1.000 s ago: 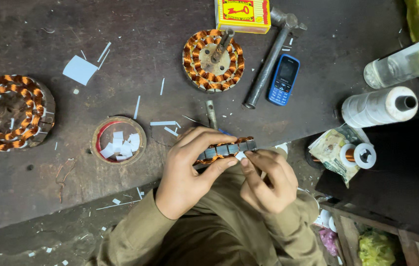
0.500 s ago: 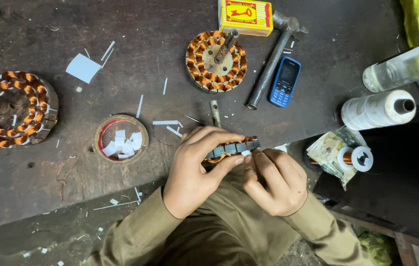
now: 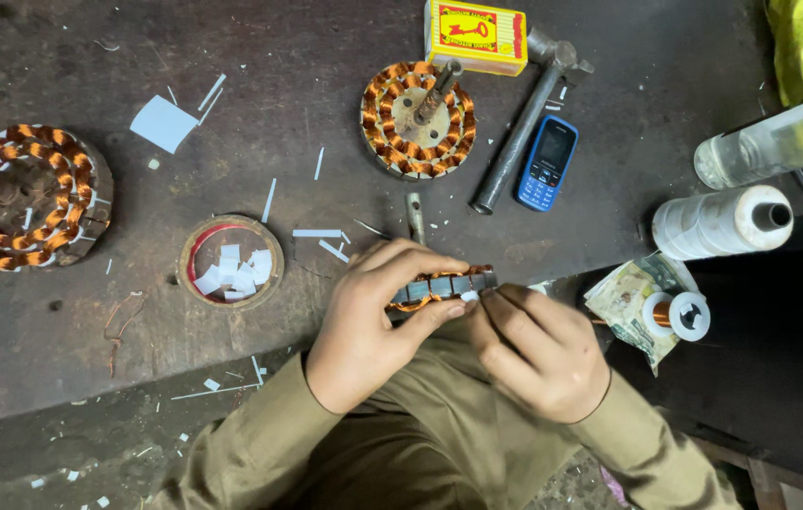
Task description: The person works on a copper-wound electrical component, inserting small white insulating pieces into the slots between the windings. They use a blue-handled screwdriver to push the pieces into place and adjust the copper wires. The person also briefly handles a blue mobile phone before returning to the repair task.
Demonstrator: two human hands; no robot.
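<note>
Left hand point(image 3: 363, 331), olive sleeve: fingers curled over and thumb under, clamping a round steel stator with copper-orange windings point(image 3: 444, 286), held edge-on over the lap at the near edge of the dark, scuffed workbench point(image 3: 260, 123).
Right hand point(image 3: 538, 349), olive sleeve: fingertips bunched together at the stator's right end, pinching a small white paper slip point(image 3: 469, 296) against it.
Just left of the hands: shallow round tin lid, red-rimmed point(image 3: 230, 262), holding cut white paper pieces. Loose white paper strips point(image 3: 316, 233) lie scattered beside it.
Just right of the hands: small white spool of copper wire point(image 3: 677, 314), resting on a crumpled printed wrapper point(image 3: 623, 300).
Farther right: large spool of white thread point(image 3: 722, 221), lying on its side; clear plastic bottle point(image 3: 774, 142) beyond it.
Far left: large wound stator with orange coils point(image 3: 28, 196).
Far centre: second wound stator with a central shaft point(image 3: 417, 118); grey metal hammer point(image 3: 524, 123); blue keypad phone point(image 3: 549, 162); yellow and red cardboard box point(image 3: 475, 34) at the top edge.
</note>
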